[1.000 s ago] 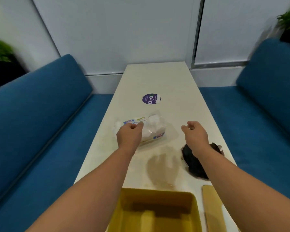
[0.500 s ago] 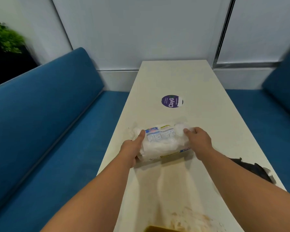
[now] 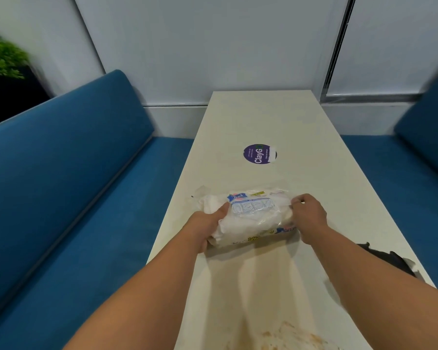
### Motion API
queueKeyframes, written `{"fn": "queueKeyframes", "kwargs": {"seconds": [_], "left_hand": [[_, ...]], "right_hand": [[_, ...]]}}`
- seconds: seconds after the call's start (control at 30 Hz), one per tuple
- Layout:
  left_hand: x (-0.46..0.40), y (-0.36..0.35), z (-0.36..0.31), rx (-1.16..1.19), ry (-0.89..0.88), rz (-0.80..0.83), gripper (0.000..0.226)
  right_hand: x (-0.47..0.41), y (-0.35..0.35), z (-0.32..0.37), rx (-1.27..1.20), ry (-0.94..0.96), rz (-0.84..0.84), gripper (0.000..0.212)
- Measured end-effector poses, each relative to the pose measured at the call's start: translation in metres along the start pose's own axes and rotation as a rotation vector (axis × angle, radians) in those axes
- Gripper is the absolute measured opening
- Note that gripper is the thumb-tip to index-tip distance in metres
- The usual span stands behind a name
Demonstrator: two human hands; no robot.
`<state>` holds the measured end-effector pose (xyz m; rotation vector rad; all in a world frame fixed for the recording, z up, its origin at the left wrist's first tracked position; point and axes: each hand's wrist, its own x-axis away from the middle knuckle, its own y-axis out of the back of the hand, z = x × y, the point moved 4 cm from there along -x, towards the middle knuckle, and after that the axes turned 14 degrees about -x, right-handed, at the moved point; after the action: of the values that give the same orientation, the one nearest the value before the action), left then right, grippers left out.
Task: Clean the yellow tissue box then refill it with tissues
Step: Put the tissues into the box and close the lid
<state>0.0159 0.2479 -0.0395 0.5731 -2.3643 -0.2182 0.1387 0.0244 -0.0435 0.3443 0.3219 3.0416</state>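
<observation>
The clear plastic pack of white tissues (image 3: 253,218) sits on the long cream surface (image 3: 276,120). The left hand (image 3: 205,227) grips its left end. The right hand (image 3: 307,214) pinches its right end, maybe the wrapper.

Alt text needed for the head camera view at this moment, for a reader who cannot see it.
Two bare hands grip a clear plastic pack of white tissues on a long pale table, left hand at one end and right hand at the other. A round purple sticker lies beyond; blue benches flank the table.
</observation>
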Motion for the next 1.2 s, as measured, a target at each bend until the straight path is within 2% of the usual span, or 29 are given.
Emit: {"fn": "queueKeyframes", "kwargs": {"seconds": [0.13,0.33,0.47,0.63,0.73,0.97,1.07,1.1,1.13,1.2], "left_hand": [[-0.001,-0.003,-0.002,0.022,0.004,0.043,0.044],[-0.003,0.020,0.016,0.063,0.018,0.043,0.049],[-0.004,0.044,0.030,0.172,0.032,0.056,0.048],[0.005,0.041,0.025,0.253,-0.023,0.107,0.041],[0.010,0.058,0.036,0.314,0.001,0.099,0.038],[0.018,0.092,0.052,0.332,0.009,0.072,0.045],[0.021,0.098,0.053,0.340,0.009,0.070,0.040],[0.022,0.098,0.053,0.344,0.008,0.072,0.038],[0.021,0.098,0.053,0.342,0.006,0.075,0.038],[0.018,0.096,0.051,0.332,0.004,0.085,0.041]], "right_hand": [[-0.002,-0.002,-0.003,0.022,0.015,-0.017,0.019],[-0.003,0.004,-0.003,0.046,0.007,-0.074,0.016],[-0.001,0.002,0.000,0.040,0.008,-0.066,0.017],[0.003,0.001,0.001,0.026,0.021,-0.076,0.017],[0.003,0.001,0.000,0.064,0.035,-0.065,0.013],[0.009,0.002,0.000,0.079,0.041,-0.111,0.018],[0.009,0.007,0.003,0.071,0.036,-0.130,0.020],[0.011,0.007,0.006,0.111,0.098,-0.131,0.025],[0.015,0.005,0.012,0.202,0.249,-0.139,0.031],[0.034,-0.005,0.027,0.368,0.668,-0.140,0.035]]}}
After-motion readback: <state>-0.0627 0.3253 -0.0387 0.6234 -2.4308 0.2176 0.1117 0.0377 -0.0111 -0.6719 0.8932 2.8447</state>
